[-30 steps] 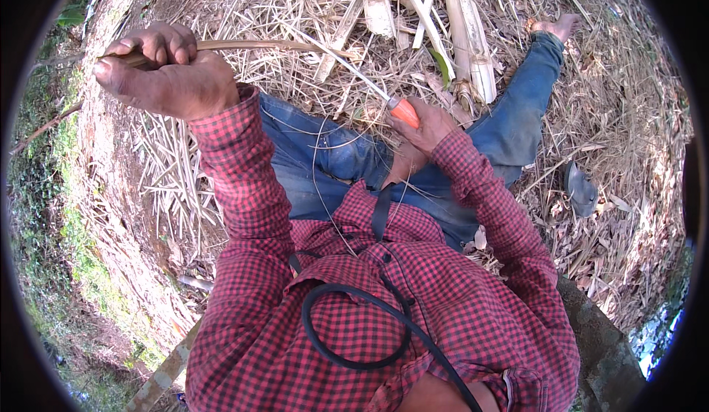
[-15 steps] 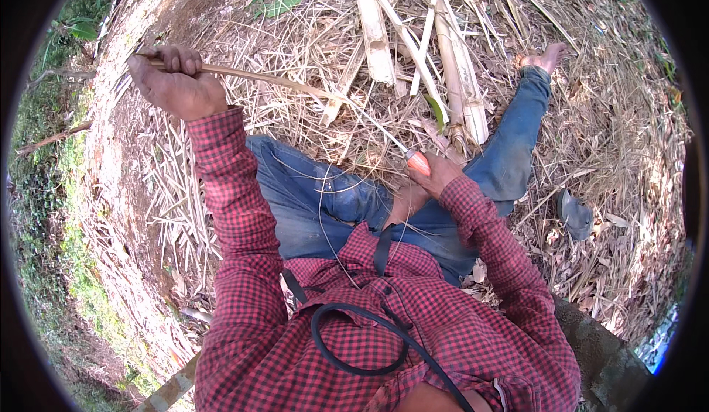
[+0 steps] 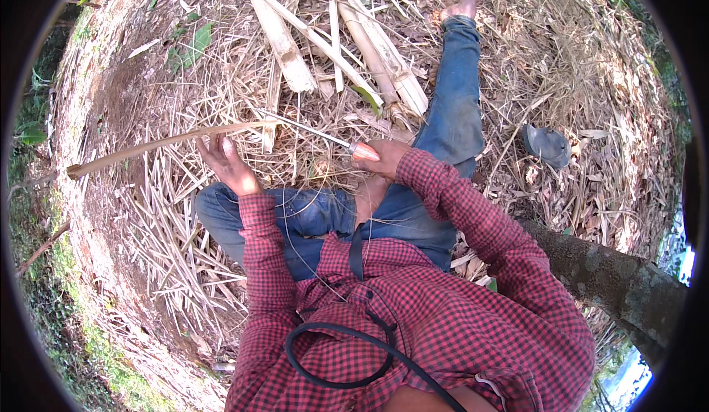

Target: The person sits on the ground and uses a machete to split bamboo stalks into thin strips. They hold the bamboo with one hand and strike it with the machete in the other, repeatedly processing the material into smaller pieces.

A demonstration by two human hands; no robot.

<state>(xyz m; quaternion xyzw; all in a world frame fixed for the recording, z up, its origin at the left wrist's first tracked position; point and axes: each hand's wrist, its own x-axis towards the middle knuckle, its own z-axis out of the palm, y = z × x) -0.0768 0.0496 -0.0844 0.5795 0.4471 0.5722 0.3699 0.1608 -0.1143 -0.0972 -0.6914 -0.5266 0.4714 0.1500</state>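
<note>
My right hand [image 3: 384, 159] is closed round the orange handle of a knife-like tool [image 3: 314, 131] with a long, thin metal blade. Its blade points up and left, and the tip lies at the right end of a long, flat, tan plant strip [image 3: 166, 140]. My left hand [image 3: 230, 167] is just below the middle of this strip, fingers stretched and apart. The fingertips are at the strip's lower edge; whether they touch it I cannot tell. The strip's far left end sticks out past my left hand.
Split, pale stalk lengths [image 3: 284, 43] lie ahead of me among dry litter. A heap of thin strips [image 3: 177, 246] lies by my left knee. My bent left leg [image 3: 310, 213] and stretched right leg [image 3: 458, 87] frame the work. A dark sandal [image 3: 546, 146] and a trunk [image 3: 613, 275] are at right.
My left hand has left the strip's far left end, come in toward the middle and opened. The strip now sticks out beyond it. The view has shifted, too.
</note>
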